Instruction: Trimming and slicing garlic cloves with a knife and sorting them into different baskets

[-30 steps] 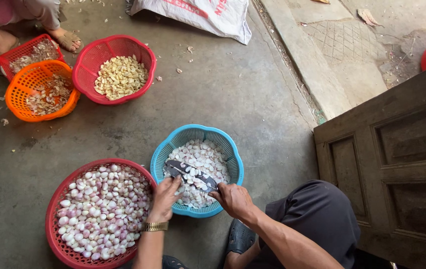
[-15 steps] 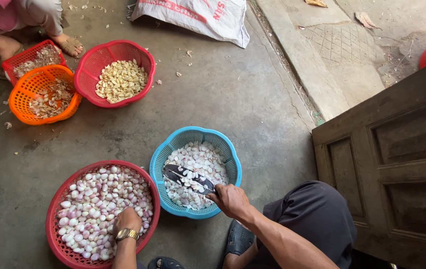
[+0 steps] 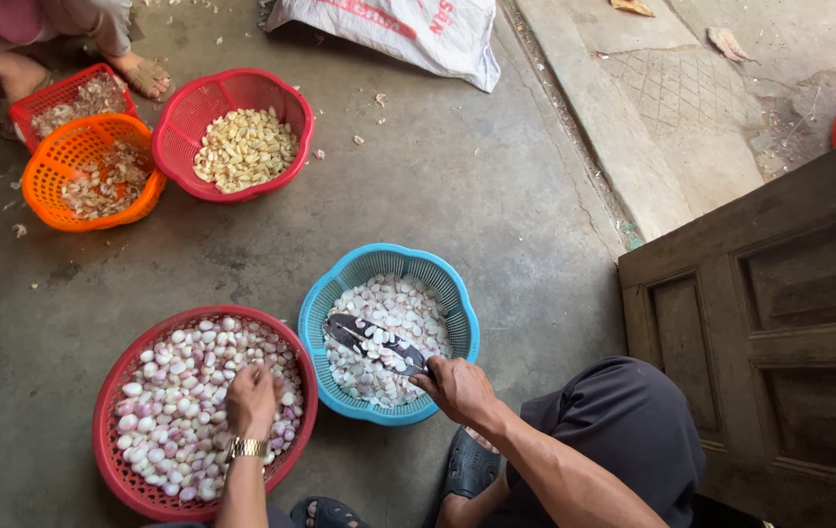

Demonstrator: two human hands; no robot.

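red basket [image 3: 116, 445] of unpeeled cloves, floor's near-left edge | blue basket [image 3: 460, 323] just right, cut pieces inside | right hand [image 3: 457, 388] closed on knife [image 3: 376, 341], blade over blue basket | left hand [image 3: 250, 400] down among red basket's cloves, apparently pinching one

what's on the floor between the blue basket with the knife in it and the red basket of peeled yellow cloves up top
In the head view, only bare grey concrete floor lies between the blue basket and the red basket of peeled cloves, apart from a few small scraps of skin near the red one.
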